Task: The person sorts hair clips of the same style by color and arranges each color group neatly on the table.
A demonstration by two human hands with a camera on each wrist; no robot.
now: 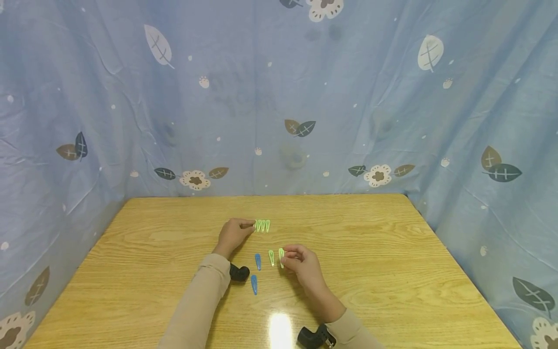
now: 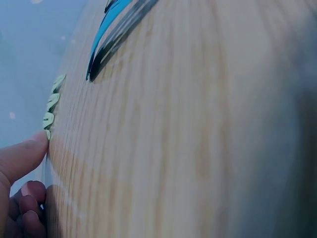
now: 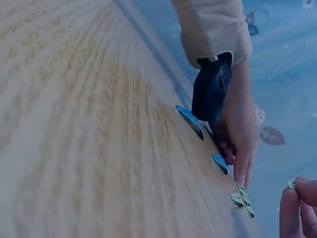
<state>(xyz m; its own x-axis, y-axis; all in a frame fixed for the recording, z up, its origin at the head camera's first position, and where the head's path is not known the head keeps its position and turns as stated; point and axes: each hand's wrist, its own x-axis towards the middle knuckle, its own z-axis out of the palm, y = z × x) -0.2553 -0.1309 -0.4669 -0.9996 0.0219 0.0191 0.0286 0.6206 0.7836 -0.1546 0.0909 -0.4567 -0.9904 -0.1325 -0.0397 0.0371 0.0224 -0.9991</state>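
Several light green hair clips lie side by side in a short row. My left hand is at the left end of this row, thumb and finger closing on the leftmost clip. Between thumb and fingertips, my right hand pinches another green hair clip, narrow end down; the right wrist view shows that clip's tip. Just left of it, a single green hair clip rests on the table. Two blue hair clips lie between the arms, one farther and one nearer.
The wood-grain table meets a blue patterned curtain at the back and sides. Black wrist devices show on the left wrist and right wrist. A bright light reflection falls on the front of the table.
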